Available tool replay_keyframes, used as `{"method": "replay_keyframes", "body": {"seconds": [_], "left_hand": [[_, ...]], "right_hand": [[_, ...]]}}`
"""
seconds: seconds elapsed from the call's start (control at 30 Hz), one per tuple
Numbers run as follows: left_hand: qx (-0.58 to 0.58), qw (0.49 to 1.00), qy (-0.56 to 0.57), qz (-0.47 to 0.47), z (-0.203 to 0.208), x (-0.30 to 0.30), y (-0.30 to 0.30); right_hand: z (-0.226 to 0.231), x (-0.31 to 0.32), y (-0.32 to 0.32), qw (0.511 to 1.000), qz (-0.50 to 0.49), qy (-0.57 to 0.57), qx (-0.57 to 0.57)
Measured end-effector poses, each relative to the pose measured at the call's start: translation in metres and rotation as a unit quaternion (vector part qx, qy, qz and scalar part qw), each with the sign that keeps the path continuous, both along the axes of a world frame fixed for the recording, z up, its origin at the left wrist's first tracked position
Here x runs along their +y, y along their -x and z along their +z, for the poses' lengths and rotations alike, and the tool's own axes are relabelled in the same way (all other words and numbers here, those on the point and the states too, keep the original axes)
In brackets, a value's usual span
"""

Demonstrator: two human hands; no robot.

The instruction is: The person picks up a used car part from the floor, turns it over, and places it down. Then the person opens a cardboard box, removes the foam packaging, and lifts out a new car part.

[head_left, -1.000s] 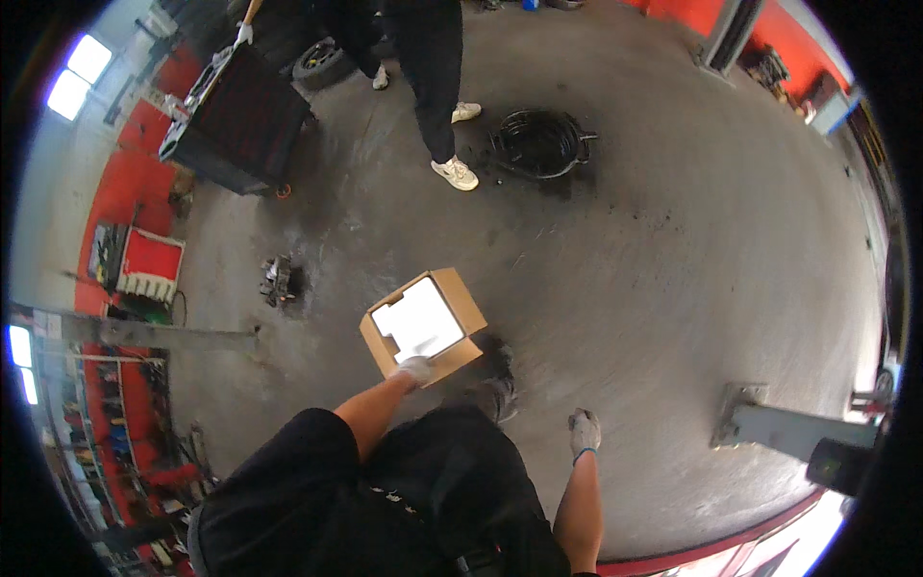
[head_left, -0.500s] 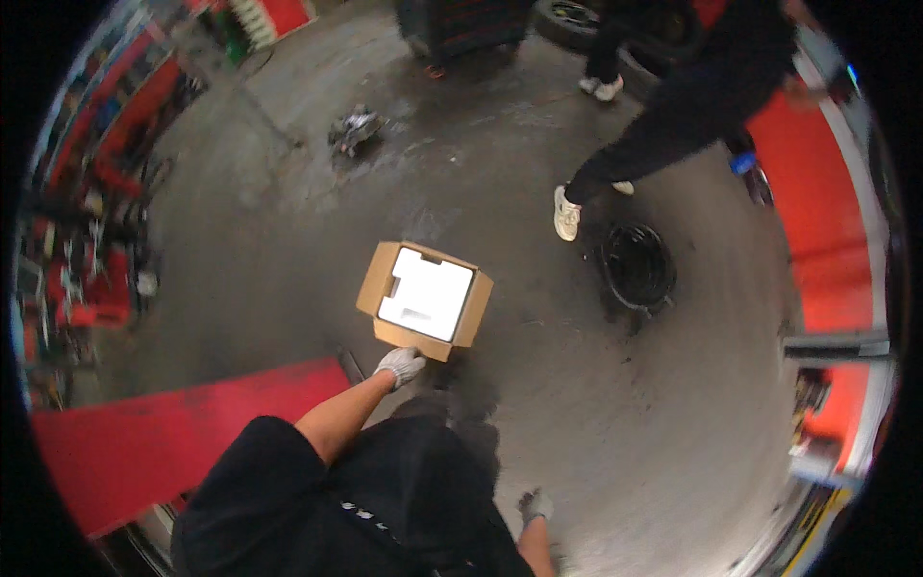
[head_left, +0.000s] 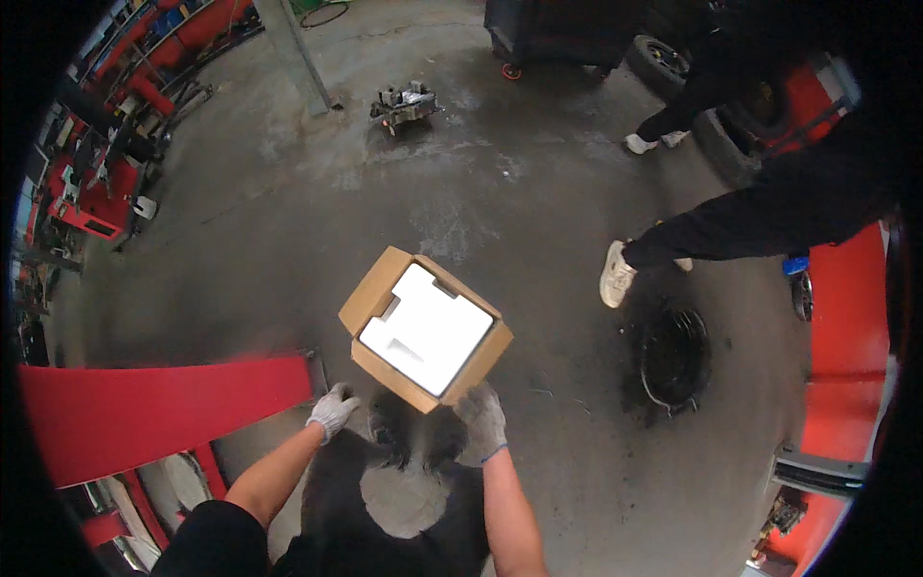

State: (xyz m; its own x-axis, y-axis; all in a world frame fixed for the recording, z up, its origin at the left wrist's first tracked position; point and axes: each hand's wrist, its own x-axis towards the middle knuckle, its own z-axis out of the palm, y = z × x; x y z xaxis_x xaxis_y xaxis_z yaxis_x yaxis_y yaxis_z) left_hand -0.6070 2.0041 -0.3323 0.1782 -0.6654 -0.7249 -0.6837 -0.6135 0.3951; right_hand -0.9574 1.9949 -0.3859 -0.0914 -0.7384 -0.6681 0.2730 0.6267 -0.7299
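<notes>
Open carton (head_left: pixel 377 291); white insert (head_left: pixel 428 332) seated inside, not removed; right hand (head_left: pixel 481 424) grasps carton's near corner; left hand (head_left: pixel 334 409) released, loosely curled, apart.

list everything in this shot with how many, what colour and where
cardboard box: one, brown, open, centre
foam-like insert: one, white, inside the box
metal part: one, grey, floor, upper middle
cart: one, black, top edge
tyres: at least two, dark, upper right
round tub: one, black, floor, right
co-workers' shoes: at least three, pale, right and upper right
post: one, grey, upper left
ramp-like panel: one, red, lower left
left grip: one, whitish glove, beside the panel's end
right grip: one, whitish-grey glove, at the box's near right corner
</notes>
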Motion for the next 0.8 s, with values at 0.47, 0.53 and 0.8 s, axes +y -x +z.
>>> {"method": "replay_keyframes", "body": {"seconds": [0.47,0.53,0.8], "left_hand": [[-0.069,0.973,0.153,-0.158,-0.181,-0.207,0.065],[-0.084,0.958,0.137,-0.237,-0.18,-0.205,0.057],[-0.217,0.896,0.202,-0.33,-0.198,-0.168,0.051]], "right_hand": [[-0.166,-0.18,-0.037,0.729,0.138,0.273,0.612],[-0.17,-0.179,-0.035,0.751,0.114,0.276,0.59],[-0.159,-0.189,-0.033,0.818,0.055,0.236,0.522]]}}
